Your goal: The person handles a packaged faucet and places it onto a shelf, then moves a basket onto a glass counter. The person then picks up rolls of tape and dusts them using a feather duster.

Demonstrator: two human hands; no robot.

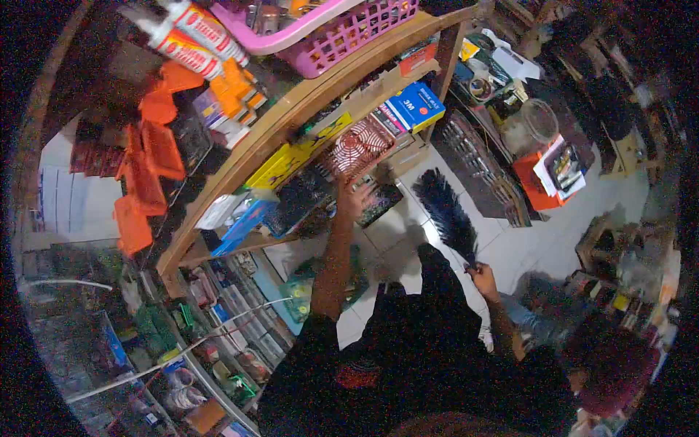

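Observation:
My right hand (480, 278) is closed around the handle of a feather duster (445, 211). The duster's dark, bushy feathers point away from me, over the tiled floor. My left hand (354, 198) reaches out to the wooden shelf (291, 109) and grips the near edge of a reddish basket (358, 149) with a swirling light pattern on or in it. Some of the left fingers are blurred and partly hidden at that edge. Beside the basket are a blue 3M box (416, 106) and a yellow tray (280, 166).
A pink basket (313, 62) stands on the shelf top, near white-and-red tubes (193, 44) and orange bins (149, 167). Compartments of small goods (226, 320) lie at lower left. Another person in a dark red top (611, 364) is at lower right.

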